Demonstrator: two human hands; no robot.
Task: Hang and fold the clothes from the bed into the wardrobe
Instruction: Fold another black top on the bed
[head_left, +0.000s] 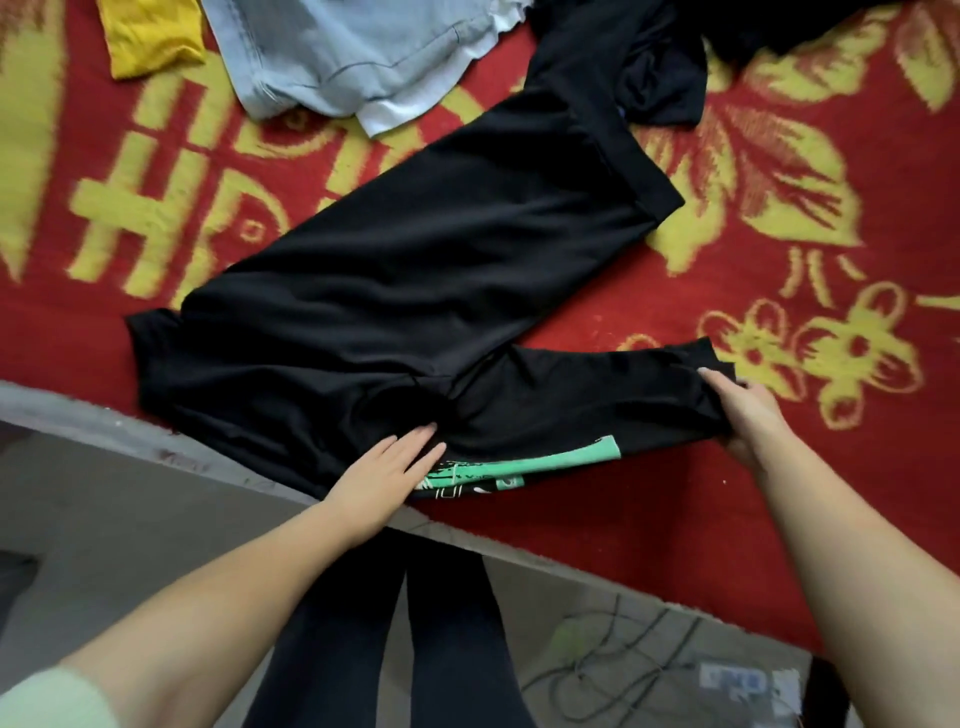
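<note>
A black T-shirt (415, 275) with a green print (524, 462) lies spread across the red and yellow bed cover (727, 519), partly folded. My left hand (387, 475) presses flat on the shirt near the bed's front edge, fingers straight. My right hand (748, 415) grips the shirt's right edge, with thumb on top and fingers curled beneath the cloth. A light blue garment (337, 47), a yellow garment (150, 36) and another black garment (665, 73) lie at the far side of the bed.
The bed's grey front edge (78, 415) runs diagonally below the shirt. Beneath it are the grey floor (130, 519), my dark-clad legs (395, 639), and some cables (613, 660) at the lower right.
</note>
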